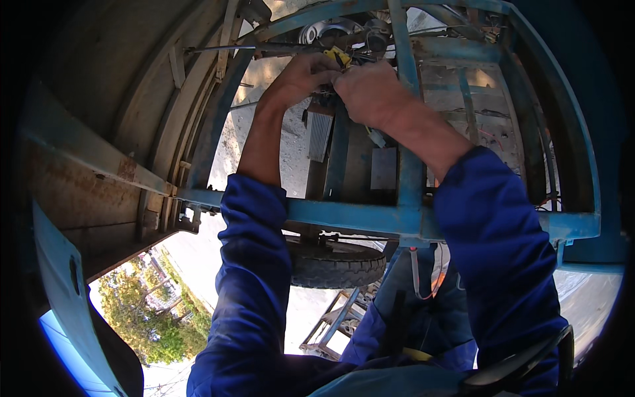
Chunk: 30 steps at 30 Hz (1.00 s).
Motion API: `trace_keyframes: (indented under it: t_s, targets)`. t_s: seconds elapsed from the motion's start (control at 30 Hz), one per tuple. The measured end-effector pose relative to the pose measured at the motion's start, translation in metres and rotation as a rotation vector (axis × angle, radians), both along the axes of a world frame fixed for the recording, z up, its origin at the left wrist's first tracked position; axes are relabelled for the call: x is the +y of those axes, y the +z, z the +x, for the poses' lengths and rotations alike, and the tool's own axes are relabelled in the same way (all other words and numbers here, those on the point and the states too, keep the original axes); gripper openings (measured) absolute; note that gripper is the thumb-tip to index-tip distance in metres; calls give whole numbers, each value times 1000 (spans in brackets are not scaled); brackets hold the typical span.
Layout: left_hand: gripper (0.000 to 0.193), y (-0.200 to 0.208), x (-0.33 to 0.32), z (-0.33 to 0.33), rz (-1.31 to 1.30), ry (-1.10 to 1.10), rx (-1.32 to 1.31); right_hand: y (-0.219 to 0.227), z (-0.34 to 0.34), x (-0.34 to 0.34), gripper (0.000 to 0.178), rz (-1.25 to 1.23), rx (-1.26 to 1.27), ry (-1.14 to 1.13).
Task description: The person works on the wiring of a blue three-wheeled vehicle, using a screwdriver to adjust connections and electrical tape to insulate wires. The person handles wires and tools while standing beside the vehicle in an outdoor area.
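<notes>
Both my arms, in dark blue sleeves, reach forward into a blue metal vehicle frame (pixel 344 215). My left hand (pixel 301 79) is closed, thumb and fingers pinched together beside a small yellow piece (pixel 337 55). Against its fingertips is my right hand (pixel 372 92), curled into a fist. Dark wires (pixel 361 58) show just beyond the knuckles. What either hand grips is hidden behind the fingers. A ribbed metal box (pixel 319 135) sits below the hands, and a pale connector (pixel 376 137) hangs under my right wrist.
A tyre (pixel 337 268) lies under the front crossbar. At left, a rusty panel with ribs (pixel 126 132) rises close to my arm. A blue upright beam (pixel 411 172) runs beside my right forearm. A looped cable (pixel 418 284) hangs below the crossbar.
</notes>
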<state>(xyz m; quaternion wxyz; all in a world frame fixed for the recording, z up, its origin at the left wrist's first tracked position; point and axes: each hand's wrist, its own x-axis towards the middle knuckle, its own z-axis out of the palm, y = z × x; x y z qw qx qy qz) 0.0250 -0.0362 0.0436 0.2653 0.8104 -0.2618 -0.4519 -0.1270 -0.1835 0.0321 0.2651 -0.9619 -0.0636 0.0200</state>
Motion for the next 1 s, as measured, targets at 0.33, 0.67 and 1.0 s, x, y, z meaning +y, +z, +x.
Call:
trace_keyframes:
  t_s: [0.33,0.67,1.0]
  targets:
    - [20,-6,4,1,-30,27,-56,-5,-10,46,18,-306,-323,-85]
    - [18,4,3,-1,-24,29,-3,25,-27,61,12,-351,-168,-57]
    - [19,4,3,2,-33,45,52,18,-32,69,9,-287,-141,-28]
